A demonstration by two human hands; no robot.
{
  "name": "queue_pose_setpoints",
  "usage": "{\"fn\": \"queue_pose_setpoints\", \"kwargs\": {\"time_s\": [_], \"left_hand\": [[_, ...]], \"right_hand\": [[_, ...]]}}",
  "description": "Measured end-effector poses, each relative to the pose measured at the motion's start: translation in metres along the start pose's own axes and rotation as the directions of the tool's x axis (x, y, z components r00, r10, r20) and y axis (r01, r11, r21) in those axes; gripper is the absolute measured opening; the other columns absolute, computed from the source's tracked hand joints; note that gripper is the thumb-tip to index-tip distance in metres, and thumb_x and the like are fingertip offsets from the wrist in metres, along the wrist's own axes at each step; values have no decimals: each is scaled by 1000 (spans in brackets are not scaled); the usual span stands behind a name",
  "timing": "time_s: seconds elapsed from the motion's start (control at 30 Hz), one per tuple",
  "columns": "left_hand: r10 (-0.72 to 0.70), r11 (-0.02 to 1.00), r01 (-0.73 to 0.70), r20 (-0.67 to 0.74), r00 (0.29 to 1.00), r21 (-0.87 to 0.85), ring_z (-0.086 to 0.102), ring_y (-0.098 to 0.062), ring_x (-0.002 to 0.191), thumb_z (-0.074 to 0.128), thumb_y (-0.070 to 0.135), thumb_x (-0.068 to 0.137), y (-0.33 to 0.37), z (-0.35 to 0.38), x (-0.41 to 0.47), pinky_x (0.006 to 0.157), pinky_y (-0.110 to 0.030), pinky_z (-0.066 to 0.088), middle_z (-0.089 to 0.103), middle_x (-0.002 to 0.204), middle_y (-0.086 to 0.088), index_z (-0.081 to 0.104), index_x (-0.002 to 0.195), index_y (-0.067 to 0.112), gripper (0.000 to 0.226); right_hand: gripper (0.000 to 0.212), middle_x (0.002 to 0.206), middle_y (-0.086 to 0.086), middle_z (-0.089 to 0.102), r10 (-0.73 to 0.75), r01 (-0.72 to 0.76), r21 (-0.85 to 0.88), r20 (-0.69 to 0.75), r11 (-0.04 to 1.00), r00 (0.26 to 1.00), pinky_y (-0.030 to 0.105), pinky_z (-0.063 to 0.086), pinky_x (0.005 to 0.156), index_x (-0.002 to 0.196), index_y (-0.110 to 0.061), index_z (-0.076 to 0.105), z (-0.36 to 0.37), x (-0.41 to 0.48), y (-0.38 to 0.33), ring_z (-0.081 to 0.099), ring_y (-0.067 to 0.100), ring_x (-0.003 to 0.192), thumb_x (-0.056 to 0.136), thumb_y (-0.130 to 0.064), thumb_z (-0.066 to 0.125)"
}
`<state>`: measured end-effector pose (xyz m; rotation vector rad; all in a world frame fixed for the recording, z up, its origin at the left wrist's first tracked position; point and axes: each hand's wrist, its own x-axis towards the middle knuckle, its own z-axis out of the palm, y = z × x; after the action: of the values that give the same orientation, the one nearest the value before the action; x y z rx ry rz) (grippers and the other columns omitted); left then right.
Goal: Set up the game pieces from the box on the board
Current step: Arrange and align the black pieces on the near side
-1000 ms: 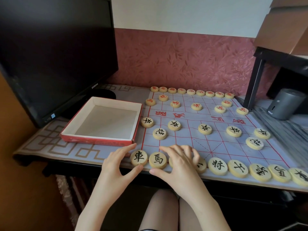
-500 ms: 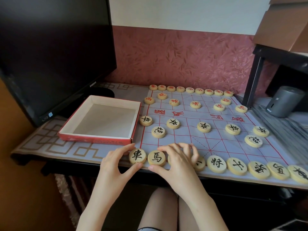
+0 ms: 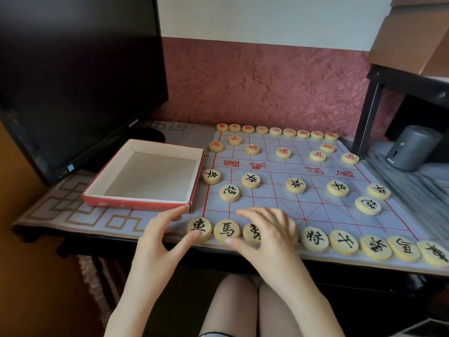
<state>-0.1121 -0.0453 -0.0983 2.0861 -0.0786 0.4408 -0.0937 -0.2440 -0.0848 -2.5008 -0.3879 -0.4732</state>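
We find the box (image 3: 136, 204) empty, the pieces (image 3: 295, 185) set on the board (image 3: 340, 215) just right of it, and the left hand (image 3: 158, 237) and right hand (image 3: 267, 235), fingers spread, resting on the near row (image 3: 315, 239); we judge final straightening, needing light sideways nudges.

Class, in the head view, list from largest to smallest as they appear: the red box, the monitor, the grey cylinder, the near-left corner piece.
monitor
red box
grey cylinder
near-left corner piece
The piece lies nearest, yet looks smallest.
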Motion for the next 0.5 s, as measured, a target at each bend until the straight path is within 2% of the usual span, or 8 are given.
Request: {"fn": "queue_pose_setpoints", "kwargs": {"time_s": [0.1,0.17,0.23,0.3,0.4,0.5], "left_hand": [[67,998,-67,-44,997,9,50,9,108,65,37,75,13,-4,4,86,-10,40,59,111,24,57,115,38,41],[109,994,-109,8,994,8,50,9,109,66,33,77,26,0,5,88,-7,38,60,110,26,58,114,38,38],[153,988,-154,97,983,2,49,9,111,69,28,78,37,9,7,90,-2,33,60,109,27,60,112,37,36],[198,978,-208,213,957,29,46,9,114,69,35,78,45,23,10,93,-3,30,59,110,28,59,113,37,37],[263,936,-326,350,899,135,45,5,113,53,58,73,46,44,17,95,-13,34,58,111,23,57,117,36,50],[268,916,-356,374,888,187,47,-3,112,45,63,68,44,56,24,96,-21,37,61,112,16,58,119,32,62]], "right_hand": [[40,105,-29,50,62,-52,146,-63,988,996,1,23,90,114,-31,60,-31,-6,11,36,-8,106,78,-46,66],[34,102,-31,49,112,-92,188,-95,978,989,-4,27,81,111,-33,59,-49,-12,21,41,-17,100,79,-31,71],[36,100,-31,50,152,-136,165,-88,977,984,-7,26,77,111,-37,57,-59,-17,31,40,-25,96,79,-30,72],[41,100,-33,47,173,-167,123,-41,978,984,-5,25,78,115,-38,56,-62,-20,37,42,-17,100,78,-33,72],[50,98,-33,39,186,-188,57,38,980,982,8,23,83,122,-32,56,-60,-22,43,38,-1,107,75,-34,74],[57,97,-35,41,121,-118,-67,46,991,992,19,19,85,117,-30,60,-53,-22,50,30,-1,105,67,-56,69]]}}
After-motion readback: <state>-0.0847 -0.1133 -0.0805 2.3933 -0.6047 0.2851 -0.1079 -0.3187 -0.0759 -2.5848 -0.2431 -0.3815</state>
